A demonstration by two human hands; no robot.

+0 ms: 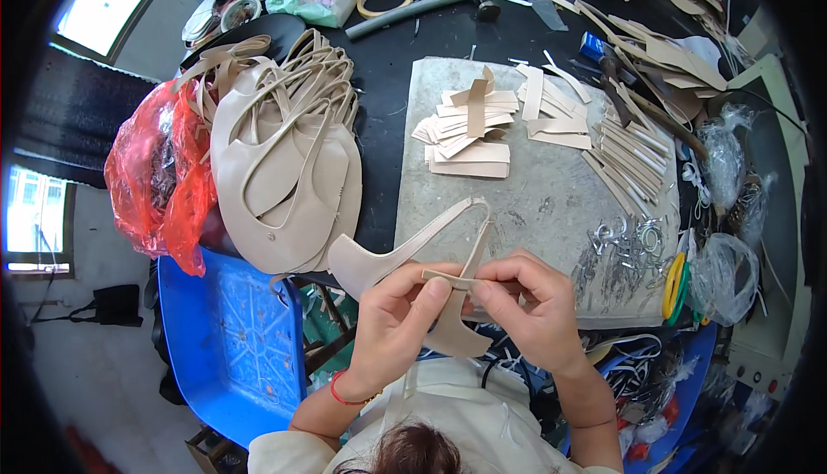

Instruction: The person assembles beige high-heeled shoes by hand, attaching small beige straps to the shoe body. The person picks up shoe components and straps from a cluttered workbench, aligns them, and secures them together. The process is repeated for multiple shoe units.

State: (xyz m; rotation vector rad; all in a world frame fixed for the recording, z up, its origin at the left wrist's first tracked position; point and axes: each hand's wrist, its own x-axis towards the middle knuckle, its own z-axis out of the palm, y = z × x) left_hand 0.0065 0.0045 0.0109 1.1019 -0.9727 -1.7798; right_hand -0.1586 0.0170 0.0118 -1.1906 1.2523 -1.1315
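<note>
My left hand [398, 310] and my right hand [527, 306] together hold a beige leather shoe upper [379, 258] just in front of the grey stone slab [534, 207]. Both thumbs and forefingers pinch a small beige strip [448, 280] wrapped across the upper's strap. The upper's loop [469, 211] rises over the slab's near edge. A red band circles my left wrist.
A stack of the same beige uppers [284, 155] lies to the left on the black table, beside a red plastic bag [159, 172]. Small beige strips [469, 134] and long strips [629, 159] cover the slab, with metal buckles [620, 246] near its right corner. A blue plastic stool [228, 336] stands lower left.
</note>
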